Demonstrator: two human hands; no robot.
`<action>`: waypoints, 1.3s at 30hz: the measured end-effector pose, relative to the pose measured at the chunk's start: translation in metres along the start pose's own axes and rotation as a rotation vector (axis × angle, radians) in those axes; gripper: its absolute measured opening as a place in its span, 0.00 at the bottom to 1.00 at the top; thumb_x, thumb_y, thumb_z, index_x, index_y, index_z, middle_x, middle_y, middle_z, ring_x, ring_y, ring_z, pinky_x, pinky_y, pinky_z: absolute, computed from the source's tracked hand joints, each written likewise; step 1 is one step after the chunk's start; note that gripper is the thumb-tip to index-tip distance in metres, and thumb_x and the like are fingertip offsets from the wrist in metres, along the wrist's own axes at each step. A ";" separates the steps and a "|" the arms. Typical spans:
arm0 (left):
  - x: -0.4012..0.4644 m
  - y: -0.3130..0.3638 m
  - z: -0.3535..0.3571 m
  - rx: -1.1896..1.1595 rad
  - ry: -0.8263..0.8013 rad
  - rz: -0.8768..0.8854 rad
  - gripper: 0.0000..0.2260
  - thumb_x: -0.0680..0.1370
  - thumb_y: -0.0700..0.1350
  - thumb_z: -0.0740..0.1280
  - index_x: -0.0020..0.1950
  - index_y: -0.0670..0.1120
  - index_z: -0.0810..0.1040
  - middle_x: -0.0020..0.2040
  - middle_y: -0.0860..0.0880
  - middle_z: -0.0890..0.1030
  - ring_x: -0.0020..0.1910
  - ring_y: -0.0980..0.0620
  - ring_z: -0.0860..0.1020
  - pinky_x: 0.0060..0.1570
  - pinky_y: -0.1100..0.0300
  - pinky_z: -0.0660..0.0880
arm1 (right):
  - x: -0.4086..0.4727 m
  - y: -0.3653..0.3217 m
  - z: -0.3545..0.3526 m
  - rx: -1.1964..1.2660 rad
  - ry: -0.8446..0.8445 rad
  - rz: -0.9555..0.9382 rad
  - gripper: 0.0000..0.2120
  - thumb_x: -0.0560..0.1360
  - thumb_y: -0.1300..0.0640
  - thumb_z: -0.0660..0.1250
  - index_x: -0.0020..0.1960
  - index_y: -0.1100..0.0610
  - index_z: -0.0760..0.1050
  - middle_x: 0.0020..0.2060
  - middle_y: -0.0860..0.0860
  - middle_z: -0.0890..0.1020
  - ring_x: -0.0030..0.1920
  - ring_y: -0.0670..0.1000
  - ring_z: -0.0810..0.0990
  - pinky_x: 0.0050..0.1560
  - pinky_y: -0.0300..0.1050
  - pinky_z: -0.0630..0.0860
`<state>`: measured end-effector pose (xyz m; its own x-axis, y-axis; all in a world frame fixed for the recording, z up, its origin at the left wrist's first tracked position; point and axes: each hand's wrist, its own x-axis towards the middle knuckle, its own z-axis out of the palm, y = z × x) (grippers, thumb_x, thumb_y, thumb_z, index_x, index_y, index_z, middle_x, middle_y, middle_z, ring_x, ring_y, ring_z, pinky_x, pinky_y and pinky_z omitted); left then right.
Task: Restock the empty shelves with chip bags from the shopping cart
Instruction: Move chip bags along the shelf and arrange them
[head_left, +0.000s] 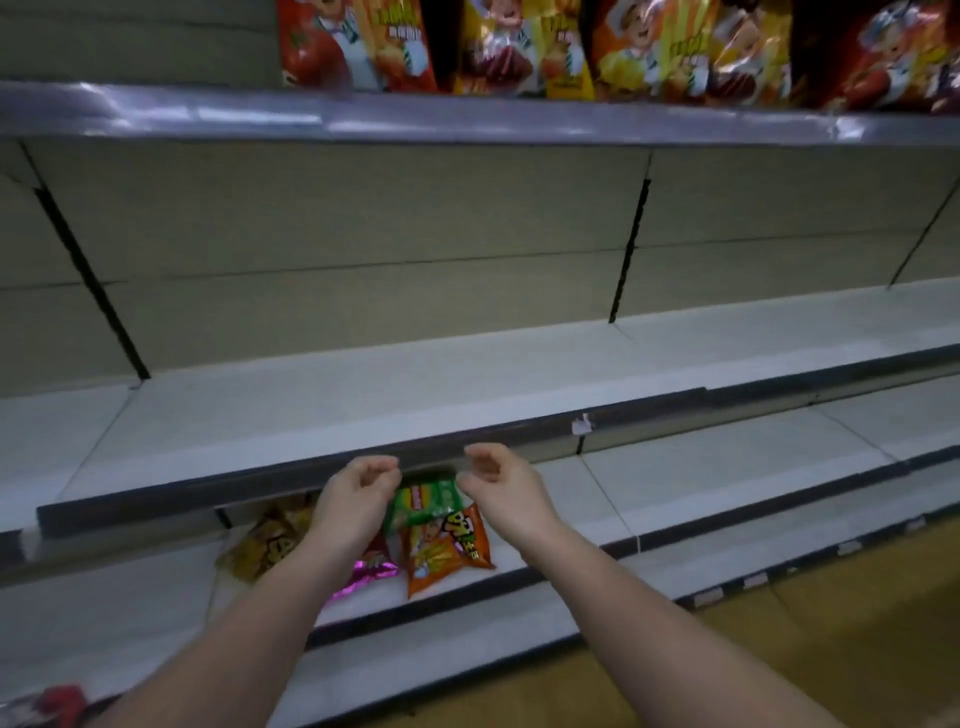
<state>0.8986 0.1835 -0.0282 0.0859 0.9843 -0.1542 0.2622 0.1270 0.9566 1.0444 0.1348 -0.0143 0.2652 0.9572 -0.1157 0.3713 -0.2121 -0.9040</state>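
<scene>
Head view, left hand: we are seeing the left hand (358, 488) hovering in front of the dark front edge of the middle shelf (363, 410), fingers loosely curled toward the thumb and holding nothing.
Head view, right hand: the right hand (498, 480) is hanging just beside the left one, at the same front edge, fingers relaxed and half curled, also gripping nothing.
Head view, chip bags: the green bag (427, 501) is lying on the lower shelf (701, 467), tucked under the middle shelf's front edge and showing between the two hands. The orange bag (447, 551) is lying just in front of it, touching it and reaching toward the lower shelf's front edge. The pink foil bag (371, 571) is peeking out beside the orange one, mostly hidden by the left forearm. The yellow-brown bag (267, 540) is sitting further toward the left end of that shelf; it is blurred, so we are only guessing it leans slightly.
Head view, top shelf: a row of upright bags (571, 47) is standing along the top shelf (467, 117), above its glossy front edge.
Head view, bottom-left corner: something red (62, 699) is showing there, too blurred to identify.
</scene>
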 end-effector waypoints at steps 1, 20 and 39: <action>0.001 -0.011 0.004 0.002 -0.005 -0.030 0.05 0.80 0.41 0.62 0.53 0.47 0.76 0.51 0.45 0.78 0.51 0.48 0.76 0.47 0.59 0.70 | 0.001 0.011 0.003 -0.005 -0.005 0.031 0.19 0.77 0.58 0.65 0.67 0.55 0.70 0.64 0.52 0.75 0.63 0.50 0.74 0.63 0.44 0.71; 0.138 -0.230 0.077 0.261 -0.247 -0.256 0.07 0.80 0.44 0.61 0.57 0.49 0.74 0.56 0.47 0.76 0.55 0.49 0.73 0.54 0.58 0.70 | 0.119 0.225 0.124 0.086 -0.054 0.514 0.18 0.78 0.60 0.62 0.67 0.54 0.68 0.58 0.52 0.78 0.45 0.44 0.74 0.36 0.28 0.66; 0.284 -0.378 0.150 1.069 -0.432 0.204 0.51 0.65 0.59 0.76 0.77 0.51 0.47 0.76 0.47 0.51 0.75 0.45 0.51 0.71 0.47 0.58 | 0.193 0.360 0.192 0.468 0.002 0.643 0.22 0.78 0.58 0.63 0.70 0.52 0.63 0.60 0.53 0.75 0.61 0.52 0.74 0.62 0.46 0.72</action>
<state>0.9676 0.3965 -0.4707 0.4853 0.8249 -0.2901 0.8630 -0.3986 0.3103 1.0588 0.2812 -0.4413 0.3023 0.6748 -0.6732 -0.2679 -0.6176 -0.7394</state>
